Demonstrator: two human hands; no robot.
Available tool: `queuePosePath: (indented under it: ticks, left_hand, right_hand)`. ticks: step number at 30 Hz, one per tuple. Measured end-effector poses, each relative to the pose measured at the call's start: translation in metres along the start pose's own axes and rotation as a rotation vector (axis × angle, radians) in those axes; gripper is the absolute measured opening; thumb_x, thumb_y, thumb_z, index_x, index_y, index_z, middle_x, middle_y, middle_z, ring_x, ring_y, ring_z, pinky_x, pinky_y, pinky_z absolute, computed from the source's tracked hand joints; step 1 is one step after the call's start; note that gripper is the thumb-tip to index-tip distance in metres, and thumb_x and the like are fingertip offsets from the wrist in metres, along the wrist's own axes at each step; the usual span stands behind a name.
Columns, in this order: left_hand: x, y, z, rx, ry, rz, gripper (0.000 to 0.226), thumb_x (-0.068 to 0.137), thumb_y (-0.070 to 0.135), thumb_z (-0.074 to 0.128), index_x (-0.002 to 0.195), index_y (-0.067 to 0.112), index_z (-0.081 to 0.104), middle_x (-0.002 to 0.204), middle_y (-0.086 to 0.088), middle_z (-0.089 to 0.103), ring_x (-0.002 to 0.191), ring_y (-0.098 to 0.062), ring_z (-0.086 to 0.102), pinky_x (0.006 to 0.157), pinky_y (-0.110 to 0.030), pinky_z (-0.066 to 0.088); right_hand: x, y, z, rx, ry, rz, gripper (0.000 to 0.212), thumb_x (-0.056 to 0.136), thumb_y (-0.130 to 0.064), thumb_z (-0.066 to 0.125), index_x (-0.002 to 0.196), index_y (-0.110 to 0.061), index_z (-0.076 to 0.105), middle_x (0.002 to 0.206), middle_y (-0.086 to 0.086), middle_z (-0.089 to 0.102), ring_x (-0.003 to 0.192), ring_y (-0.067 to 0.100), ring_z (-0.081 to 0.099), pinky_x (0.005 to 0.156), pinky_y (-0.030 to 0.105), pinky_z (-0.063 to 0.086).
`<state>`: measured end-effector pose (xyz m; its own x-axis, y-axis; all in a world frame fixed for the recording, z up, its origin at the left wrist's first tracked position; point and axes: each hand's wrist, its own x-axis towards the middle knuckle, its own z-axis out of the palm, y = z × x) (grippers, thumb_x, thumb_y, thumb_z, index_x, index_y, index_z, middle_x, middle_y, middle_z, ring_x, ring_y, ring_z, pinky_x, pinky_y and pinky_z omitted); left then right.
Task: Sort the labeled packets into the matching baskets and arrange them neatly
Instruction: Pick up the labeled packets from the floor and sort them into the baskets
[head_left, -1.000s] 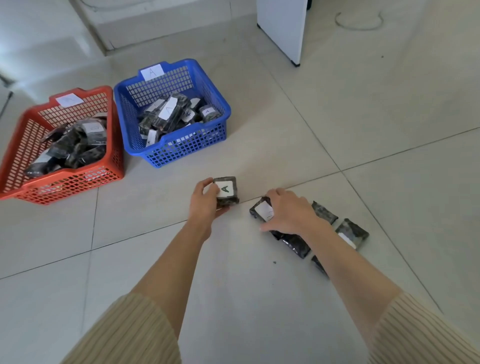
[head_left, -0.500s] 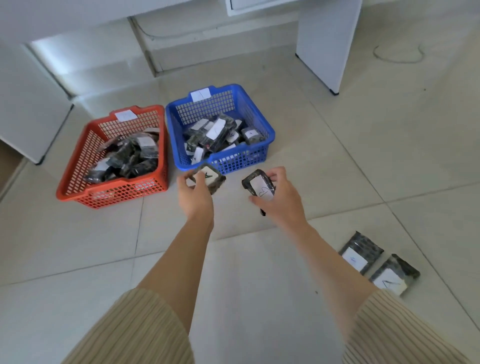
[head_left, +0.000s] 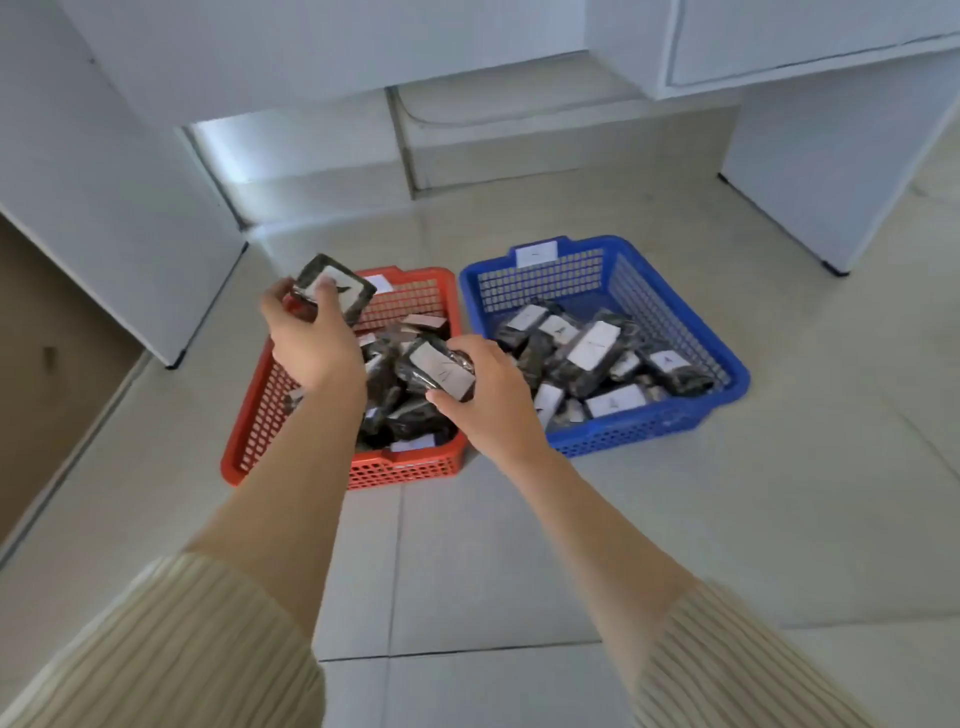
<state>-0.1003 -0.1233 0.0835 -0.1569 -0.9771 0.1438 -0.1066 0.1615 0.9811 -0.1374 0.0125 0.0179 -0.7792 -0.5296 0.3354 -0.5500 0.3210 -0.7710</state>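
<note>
Over the red basket (head_left: 239, 467) — both packets have come up off the floor (head_left: 675, 519).
My left hand (head_left: 311, 343) pinches the left packet (head_left: 337, 283) high, my right hand (head_left: 488, 400) grips the right packet (head_left: 441, 371) low, near the blue basket (head_left: 727, 364) — dropping comes next.

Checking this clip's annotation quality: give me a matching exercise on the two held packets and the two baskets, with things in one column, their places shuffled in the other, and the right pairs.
Things
1. packet in the left hand
2. packet in the right hand
3. red basket
4. blue basket

Places
A. on the floor, the right one of the pair
B. held up above the red basket's far left corner
C. on the floor, the left one of the pair
D. held low over the red basket's right side

Pairs: 1-B, 2-D, 3-C, 4-A
</note>
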Motion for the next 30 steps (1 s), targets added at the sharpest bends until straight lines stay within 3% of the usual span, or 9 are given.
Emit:
queuePosePath:
  ticks: [4,7,10,13,17,19,22,25,30]
  left_hand:
    - [0.021,-0.04,-0.042,0.05,0.011,-0.044,0.033,0.09,0.033,0.056,0.121,0.021,0.051,0.106,-0.009,0.066,0.088,-0.021,0.061,0.081,-0.03,0.048]
    - [0.02,-0.057,-0.052,0.03,0.046,-0.089,0.034,0.09,0.032,0.056,0.121,0.02,0.05,0.104,-0.004,0.065,0.089,-0.019,0.062,0.077,-0.028,0.049]
    - [0.012,-0.052,-0.042,-0.001,0.017,-0.079,0.035,0.088,0.034,0.059,0.119,0.02,0.051,0.097,0.004,0.062,0.087,-0.013,0.06,0.075,-0.024,0.045]
    - [-0.006,-0.04,-0.018,-0.001,-0.117,-0.032,0.038,0.084,0.037,0.065,0.116,0.021,0.054,0.093,0.008,0.062,0.085,-0.01,0.062,0.078,-0.027,0.051]
    - [-0.046,-0.036,0.025,0.165,-0.385,0.128,0.036,0.084,0.038,0.066,0.11,0.016,0.056,0.085,0.004,0.062,0.076,-0.011,0.058,0.068,-0.024,0.044]
    - [-0.064,-0.04,0.046,0.209,-0.474,0.126,0.034,0.084,0.039,0.066,0.109,0.017,0.055,0.083,0.005,0.061,0.078,-0.014,0.058,0.067,-0.024,0.04]
    - [-0.075,-0.05,0.072,0.214,-0.528,0.009,0.046,0.082,0.039,0.069,0.118,0.016,0.054,0.094,0.003,0.062,0.09,-0.019,0.062,0.075,-0.028,0.049]
    - [-0.083,-0.055,0.092,0.243,-0.604,-0.02,0.068,0.078,0.043,0.072,0.136,0.02,0.045,0.122,-0.005,0.061,0.111,-0.023,0.059,0.096,-0.04,0.048]
    - [-0.111,-0.048,0.097,0.344,-0.521,0.284,0.04,0.092,0.031,0.055,0.127,0.013,0.053,0.122,-0.008,0.056,0.111,-0.023,0.052,0.09,-0.034,0.044]
  right_hand:
    - [0.018,-0.015,0.043,-0.116,0.032,0.01,0.038,0.081,-0.03,0.072,0.107,-0.011,0.051,0.104,0.001,0.059,0.094,0.018,0.057,0.071,0.024,0.037]
    - [0.017,-0.013,0.056,-0.482,-0.096,0.007,0.046,0.084,-0.044,0.064,0.117,-0.014,0.054,0.119,0.001,0.059,0.113,0.02,0.052,0.088,0.035,0.038]
    - [0.007,-0.005,0.046,-0.581,-0.181,0.005,0.051,0.088,-0.055,0.051,0.13,-0.024,0.052,0.143,-0.006,0.041,0.136,0.019,0.026,0.1,0.045,0.028]
    - [0.001,0.01,0.012,-0.573,-0.03,0.014,0.049,0.092,-0.054,0.045,0.131,-0.026,0.052,0.145,-0.007,0.04,0.138,0.018,0.024,0.101,0.043,0.026]
    - [-0.012,0.052,-0.032,-0.656,0.177,0.121,0.04,0.09,-0.043,0.051,0.116,-0.015,0.064,0.129,0.003,0.058,0.128,0.025,0.044,0.099,0.047,0.031]
    - [-0.023,0.072,-0.051,-0.726,0.248,0.171,0.042,0.086,-0.042,0.047,0.107,-0.012,0.068,0.117,0.007,0.065,0.119,0.028,0.054,0.099,0.052,0.036]
    - [-0.039,0.092,-0.074,-0.774,0.218,0.208,0.05,0.084,-0.048,0.039,0.098,-0.012,0.071,0.109,0.005,0.069,0.113,0.026,0.059,0.1,0.053,0.039]
    - [-0.047,0.103,-0.084,-0.731,0.164,0.161,0.057,0.089,-0.054,0.034,0.1,-0.012,0.072,0.109,0.004,0.069,0.113,0.025,0.059,0.102,0.049,0.037]
    - [-0.057,0.111,-0.091,-0.656,0.114,0.091,0.06,0.093,-0.052,0.028,0.119,-0.012,0.064,0.126,0.003,0.061,0.127,0.024,0.048,0.11,0.046,0.028]
